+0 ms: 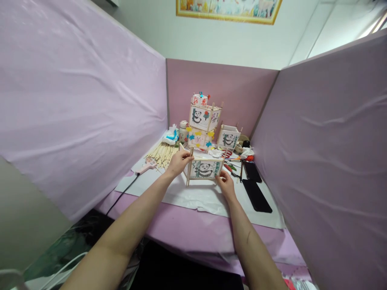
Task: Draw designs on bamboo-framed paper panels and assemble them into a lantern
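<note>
Between my hands stands a lantern frame [205, 169] of thin wooden sticks, with a panda and bamboo drawn on its white front panel. My left hand [179, 162] pinches the upright stick at its upper left corner. At the lower right corner, the fingers of my right hand [225, 183] close on the frame's edge. Behind it rises a stacked lantern [202, 123] with panda panels and coloured flower shapes. A smaller panda lantern [229, 137] stands to its right.
Wooden sticks [161, 155] lie in a pile at left, beside a pink corded glue gun [148, 165]. Two black phone-like slabs [256, 196] and pliers [231, 170] lie at right. A tissue pack [171, 135] and a white bottle [183, 131] stand behind. Pink cloth-covered walls [223, 80] enclose the table.
</note>
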`<control>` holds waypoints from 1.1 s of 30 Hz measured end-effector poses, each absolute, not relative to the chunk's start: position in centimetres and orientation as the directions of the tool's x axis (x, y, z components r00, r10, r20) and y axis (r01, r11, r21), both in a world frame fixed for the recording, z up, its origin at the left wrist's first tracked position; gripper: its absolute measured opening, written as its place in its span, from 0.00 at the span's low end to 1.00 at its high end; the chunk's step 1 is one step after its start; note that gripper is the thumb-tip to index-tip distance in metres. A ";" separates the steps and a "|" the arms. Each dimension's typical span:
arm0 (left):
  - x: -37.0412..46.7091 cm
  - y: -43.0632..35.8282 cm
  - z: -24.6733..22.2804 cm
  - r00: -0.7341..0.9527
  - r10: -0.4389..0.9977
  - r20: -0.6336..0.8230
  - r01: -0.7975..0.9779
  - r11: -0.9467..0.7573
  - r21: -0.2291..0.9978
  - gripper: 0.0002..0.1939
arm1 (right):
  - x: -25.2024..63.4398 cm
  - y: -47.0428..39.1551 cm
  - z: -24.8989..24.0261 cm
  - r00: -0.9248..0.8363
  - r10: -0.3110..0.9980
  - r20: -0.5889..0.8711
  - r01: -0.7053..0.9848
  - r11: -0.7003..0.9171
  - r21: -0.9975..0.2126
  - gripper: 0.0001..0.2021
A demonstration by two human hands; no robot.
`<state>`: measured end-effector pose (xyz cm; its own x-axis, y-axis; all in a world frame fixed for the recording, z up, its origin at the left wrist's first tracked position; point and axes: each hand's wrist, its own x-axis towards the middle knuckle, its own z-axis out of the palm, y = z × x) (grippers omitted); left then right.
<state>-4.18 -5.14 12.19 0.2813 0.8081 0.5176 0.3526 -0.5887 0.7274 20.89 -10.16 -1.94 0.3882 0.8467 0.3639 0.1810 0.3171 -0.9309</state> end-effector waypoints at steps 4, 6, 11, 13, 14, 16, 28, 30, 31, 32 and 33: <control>-2.9 -6.0 12.0 0.246 0.804 0.541 0.364 -0.594 0.717 0.07 | 21.1 -10.0 -2.3 0.471 0.791 0.390 0.273 0.290 -0.917 0.22; -2.1 -6.4 11.8 0.229 0.804 0.548 0.366 -0.593 0.717 0.05 | 21.1 -9.9 -2.5 0.483 0.780 0.398 0.297 0.281 -0.912 0.21; 0.2 -8.1 10.2 0.139 0.781 0.608 0.353 -0.613 0.707 0.03 | 21.1 -9.7 -3.1 0.488 0.766 0.419 0.331 0.282 -0.901 0.23; 1.1 -8.9 9.2 0.074 0.761 0.644 0.343 -0.626 0.701 0.02 | 21.2 -9.7 -3.2 0.482 0.764 0.429 0.342 0.287 -0.895 0.23; 1.4 -9.3 8.6 0.047 0.750 0.660 0.336 -0.634 0.697 0.03 | 21.2 -9.7 -3.3 0.478 0.764 0.433 0.347 0.289 -0.892 0.23; 1.8 -10.0 7.2 0.014 0.727 0.687 0.320 -0.654 0.685 0.10 | 21.2 -9.7 -3.3 0.469 0.765 0.440 0.355 0.293 -0.888 0.22; -1.3 -10.8 -2.1 -0.008 0.805 0.594 0.401 -0.541 0.739 0.14 | 20.6 -10.2 -2.9 0.465 0.786 0.407 0.362 0.250 -0.898 0.19; -1.5 -10.7 -1.9 0.032 0.825 0.564 0.407 -0.527 0.746 0.06 | 20.6 -10.1 -2.9 0.460 0.789 0.407 0.362 0.252 -0.898 0.19; -1.6 -10.6 -1.7 0.047 0.832 0.552 0.408 -0.521 0.750 0.05 | 20.6 -10.0 -2.9 0.455 0.790 0.410 0.362 0.256 -0.896 0.18; -1.6 -10.5 -1.6 0.054 0.839 0.542 0.410 -0.513 0.754 0.04 | 20.6 -10.0 -3.0 0.448 0.792 0.414 0.363 0.262 -0.894 0.18; -1.6 -10.4 -1.5 0.056 0.845 0.532 0.411 -0.505 0.759 0.03 | 20.5 -9.9 -3.0 0.442 0.793 0.419 0.365 0.268 -0.892 0.18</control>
<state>-1.65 -10.36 -1.48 0.0560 0.8451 0.5316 0.4114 -0.5047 0.7590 20.52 -9.93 -2.95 0.4424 0.7927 0.4194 0.3650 0.2680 -0.8916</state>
